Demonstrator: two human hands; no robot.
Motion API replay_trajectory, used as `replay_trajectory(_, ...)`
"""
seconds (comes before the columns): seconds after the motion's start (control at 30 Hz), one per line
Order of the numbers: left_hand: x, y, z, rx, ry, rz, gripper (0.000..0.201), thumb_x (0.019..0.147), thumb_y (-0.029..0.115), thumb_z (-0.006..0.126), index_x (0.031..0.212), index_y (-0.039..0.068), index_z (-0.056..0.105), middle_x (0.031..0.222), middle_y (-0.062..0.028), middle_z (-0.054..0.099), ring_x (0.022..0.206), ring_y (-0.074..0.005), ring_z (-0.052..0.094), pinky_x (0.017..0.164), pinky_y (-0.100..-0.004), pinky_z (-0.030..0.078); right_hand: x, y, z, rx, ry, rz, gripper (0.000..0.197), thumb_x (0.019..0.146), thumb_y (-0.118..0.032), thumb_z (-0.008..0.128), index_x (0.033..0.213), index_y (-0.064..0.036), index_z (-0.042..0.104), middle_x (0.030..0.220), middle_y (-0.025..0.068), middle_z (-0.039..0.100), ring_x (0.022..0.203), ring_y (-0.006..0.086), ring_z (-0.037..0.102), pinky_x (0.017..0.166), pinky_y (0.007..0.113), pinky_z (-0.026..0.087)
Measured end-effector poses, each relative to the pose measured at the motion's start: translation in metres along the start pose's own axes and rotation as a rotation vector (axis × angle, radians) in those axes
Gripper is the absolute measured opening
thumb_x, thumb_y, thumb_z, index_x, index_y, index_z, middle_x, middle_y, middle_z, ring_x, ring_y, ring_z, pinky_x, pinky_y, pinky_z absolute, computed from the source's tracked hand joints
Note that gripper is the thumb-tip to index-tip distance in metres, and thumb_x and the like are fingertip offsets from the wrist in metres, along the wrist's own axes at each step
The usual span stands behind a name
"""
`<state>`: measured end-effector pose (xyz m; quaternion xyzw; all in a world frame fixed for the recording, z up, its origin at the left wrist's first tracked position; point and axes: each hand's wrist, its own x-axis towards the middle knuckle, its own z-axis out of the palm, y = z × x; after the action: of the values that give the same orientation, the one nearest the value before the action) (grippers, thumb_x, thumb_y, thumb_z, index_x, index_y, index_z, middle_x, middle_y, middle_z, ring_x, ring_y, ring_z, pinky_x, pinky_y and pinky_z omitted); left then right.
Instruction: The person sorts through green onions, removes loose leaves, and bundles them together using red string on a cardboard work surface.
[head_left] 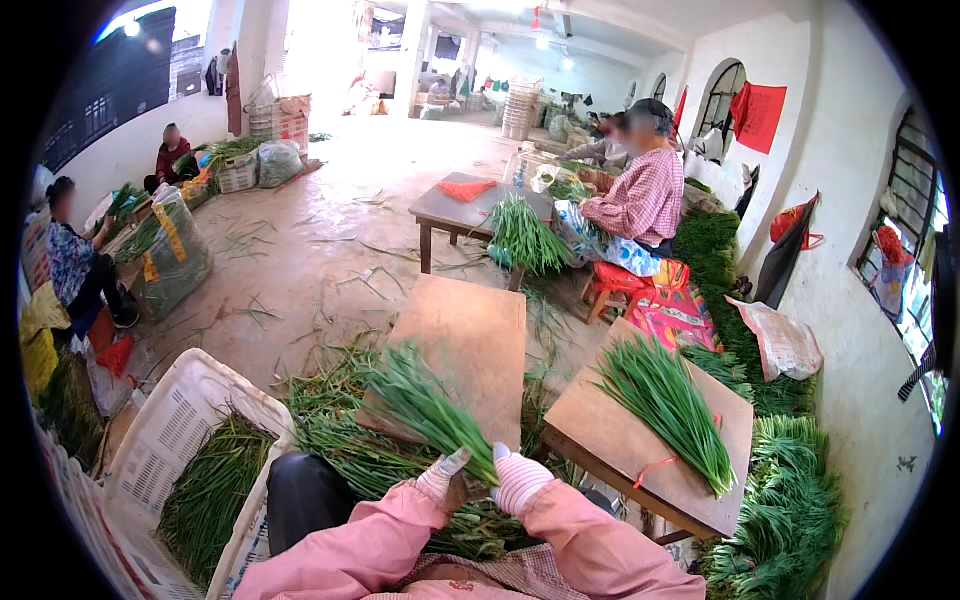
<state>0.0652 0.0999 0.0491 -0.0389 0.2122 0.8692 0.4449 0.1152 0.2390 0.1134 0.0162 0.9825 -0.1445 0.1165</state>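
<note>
A bunch of long green chives (425, 403) is held between my two gloved hands, its leaves fanned out away from me over a brown wooden board (455, 325). My left hand (443, 476) closes round the stem end from the left. On the other side my right hand (520, 482), in a striped glove, grips the same end with the thumb raised. To the right, a larger bundle of chives (668, 405) lies across a small wooden table (600, 440), with a red tie (654, 469) beside it.
At my left stands a white plastic crate (190, 400) holding loose greens. More greens (340, 430) litter the floor around the board. Stacked chives (775, 500) line the right wall. Ahead, a co-worker in a checked shirt (645, 190) sits beside another table (450, 208); other people sit at the left.
</note>
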Motion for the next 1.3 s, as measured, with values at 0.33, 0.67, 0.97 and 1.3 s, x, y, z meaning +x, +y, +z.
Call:
replay_trajectory(0.33,0.043,-0.01,0.026,-0.159,0.228,0.363,0.023,0.075,0.015,0.061,0.097,0.009,0.06,0.082,-0.0094,0.061,0.071,-0.0292,0.058,0.067,-0.0447,0.052,-0.113,0.116,0.089,0.384,-0.061,0.083,0.049,0.086,-0.011,0.049,0.13,-0.0051,0.03,0.091,0.0191,0.059,0.086,0.0315,0.059,0.076,0.035,0.047)
replay_trajectory(0.67,0.181,-0.136,0.125,-0.066,0.085,-0.025,0.012,0.086,0.017,0.053,0.096,0.012,0.055,0.087,-0.0081,0.059,0.076,-0.0291,0.055,0.073,-0.047,0.048,-0.223,0.244,0.024,-0.005,0.217,0.448,0.065,0.071,-0.01,0.062,0.128,-0.0099,0.033,0.089,0.0198,0.059,0.081,0.0377,0.061,0.068,0.045,0.049)
replay_trajectory(0.97,0.317,-0.049,0.209,0.382,0.109,0.202,0.068,0.079,0.04,0.062,0.135,0.015,0.033,0.142,-0.0069,0.029,0.128,-0.0253,0.031,0.101,-0.0478,0.03,-0.237,0.41,-0.063,-0.101,0.329,0.674,0.065,0.071,-0.014,0.065,0.129,-0.0127,0.036,0.104,0.0196,0.056,0.096,0.0366,0.056,0.083,0.04,0.046)
replay_trajectory(1.3,0.28,-0.234,0.232,2.235,-1.34,0.687,0.076,0.054,0.035,0.076,0.121,0.012,0.048,0.119,-0.0124,0.049,0.117,-0.0334,0.042,0.098,-0.0479,0.033,-0.217,0.4,-0.01,-0.228,0.083,0.827,0.05,0.085,-0.008,0.042,0.133,-0.0168,0.031,0.104,0.0178,0.055,0.091,0.0322,0.06,0.081,0.042,0.048)
